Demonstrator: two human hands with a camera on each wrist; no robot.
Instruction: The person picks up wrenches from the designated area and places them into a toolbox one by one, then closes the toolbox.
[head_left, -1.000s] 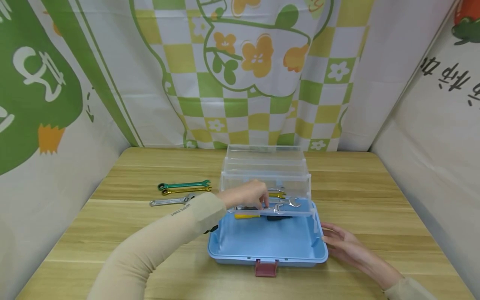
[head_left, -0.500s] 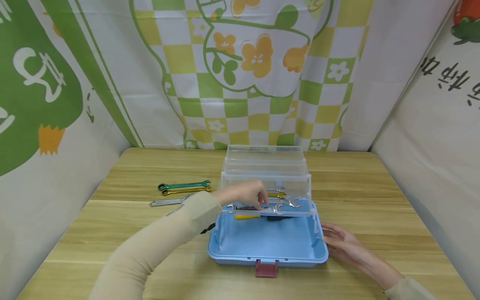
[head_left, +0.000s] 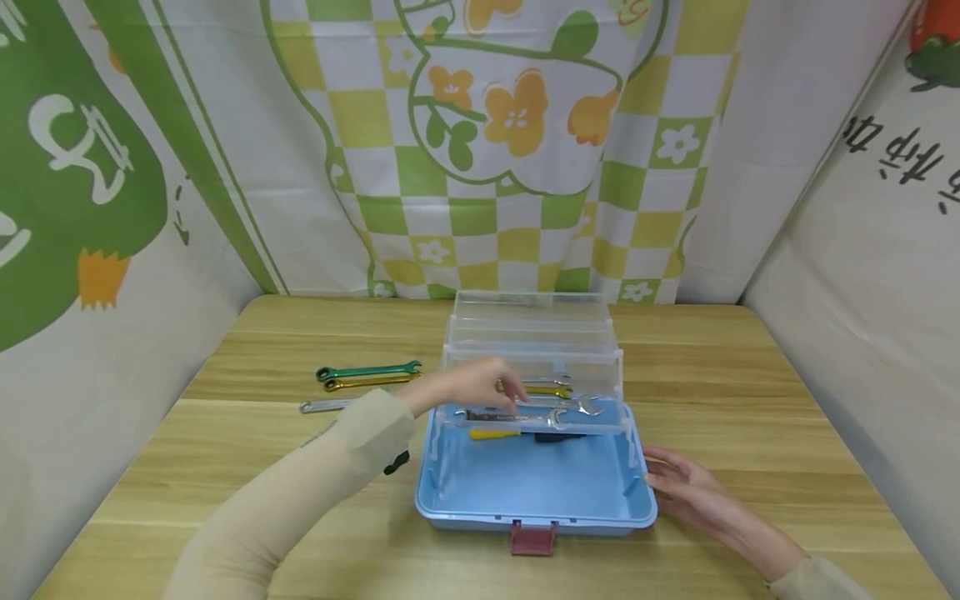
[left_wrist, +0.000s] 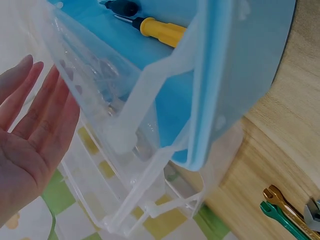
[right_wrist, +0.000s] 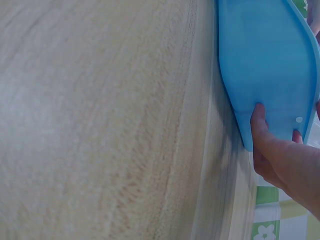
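A blue toolbox (head_left: 536,492) stands with its clear cantilever trays (head_left: 528,333) raised at the back. My left hand (head_left: 483,383) hovers over the lowest clear tray, fingers loosely bent and holding nothing; the left wrist view shows its fingers (left_wrist: 45,115) extended beside the tray wall. Below it lies a silver wrench (head_left: 551,418) along the tray's front. Farther back are a gold wrench (head_left: 551,390) and other silver wrenches (head_left: 588,405). My right hand (head_left: 693,492) touches the box's right side with fairly straight fingers. A yellow-handled screwdriver (left_wrist: 162,32) and a black-handled tool (head_left: 558,437) lie inside the box.
Left of the box, a green wrench (head_left: 371,370), a gold wrench (head_left: 367,382) and an adjustable wrench (left_wrist: 313,215) lie on the wooden table (head_left: 712,375). A dark red latch (head_left: 532,537) hangs at the box's front. A patterned curtain (head_left: 517,225) closes off the back.
My left hand has drawn up and leftward from the front silver wrench, which now shows along its length in the tray. The right hand stays at the box's side.
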